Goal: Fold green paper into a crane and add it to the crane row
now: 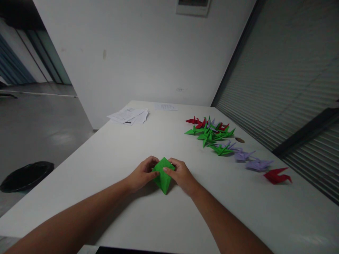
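A folded piece of green origami paper [164,179], diamond-shaped with a crease down its middle, is held between my two hands just above or on the white table. My left hand [145,173] grips its left corner, thumb on the front face and fingers behind. On the opposite side my right hand [182,174] pinches the right corner the same way, its thumb lying on the paper's face. The lower point of the paper faces me. Fingers behind the sheet are partly hidden.
Several green, red and purple paper cranes [209,135] cluster at the table's right, with a red crane [278,175] nearest me. Printed papers [129,115] lie at the far left of the white table [119,151]. A black-lined bin [28,176] stands on the floor. Blinds [280,77] border the right.
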`<control>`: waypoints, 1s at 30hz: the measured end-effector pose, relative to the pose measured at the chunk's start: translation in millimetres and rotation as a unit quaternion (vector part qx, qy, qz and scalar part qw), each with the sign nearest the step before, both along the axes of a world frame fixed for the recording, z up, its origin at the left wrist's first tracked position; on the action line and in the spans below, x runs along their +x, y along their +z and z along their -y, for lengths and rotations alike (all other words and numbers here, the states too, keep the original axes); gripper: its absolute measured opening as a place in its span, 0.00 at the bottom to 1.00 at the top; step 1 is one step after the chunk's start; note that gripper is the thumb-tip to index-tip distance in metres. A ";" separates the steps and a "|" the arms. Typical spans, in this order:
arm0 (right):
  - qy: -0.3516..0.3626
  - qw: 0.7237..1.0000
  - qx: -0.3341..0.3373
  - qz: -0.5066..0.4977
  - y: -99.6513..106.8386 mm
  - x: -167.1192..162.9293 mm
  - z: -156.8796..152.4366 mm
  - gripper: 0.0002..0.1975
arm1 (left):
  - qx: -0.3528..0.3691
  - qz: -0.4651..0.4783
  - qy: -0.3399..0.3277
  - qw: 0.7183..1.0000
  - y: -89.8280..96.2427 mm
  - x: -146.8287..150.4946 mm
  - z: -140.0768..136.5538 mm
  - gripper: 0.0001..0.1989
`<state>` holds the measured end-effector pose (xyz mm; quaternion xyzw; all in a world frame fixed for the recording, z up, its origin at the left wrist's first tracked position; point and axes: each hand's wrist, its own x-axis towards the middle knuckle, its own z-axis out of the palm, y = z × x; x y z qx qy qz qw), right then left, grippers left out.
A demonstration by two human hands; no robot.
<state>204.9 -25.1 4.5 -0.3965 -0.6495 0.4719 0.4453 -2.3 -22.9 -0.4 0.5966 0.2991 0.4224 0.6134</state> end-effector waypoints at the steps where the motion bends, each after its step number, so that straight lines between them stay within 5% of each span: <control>1: -0.001 1.000 0.002 0.000 0.2 0.2 -0.2 0.12 | 0.004 -0.016 0.007 1.000 0.0 -0.2 -0.2 0.13; 11: -0.006 0.999 -0.026 -0.038 0.1 -0.9 1.3 0.12 | 0.042 -0.166 0.057 0.983 -2.2 -1.1 -5.3 0.11; 18: -0.038 0.997 0.051 0.036 0.8 0.1 -0.1 0.14 | 0.037 -0.132 0.030 0.990 0.4 0.7 -3.0 0.14; 24: -0.030 0.999 -0.037 0.015 -1.8 2.1 -1.2 0.12 | 0.017 -0.105 0.046 0.993 3.7 1.6 -0.6 0.15; 30: -0.019 0.999 -0.020 -0.037 8.0 5.9 -0.4 0.11 | -0.037 -0.060 0.055 0.996 4.7 -0.3 -1.0 0.18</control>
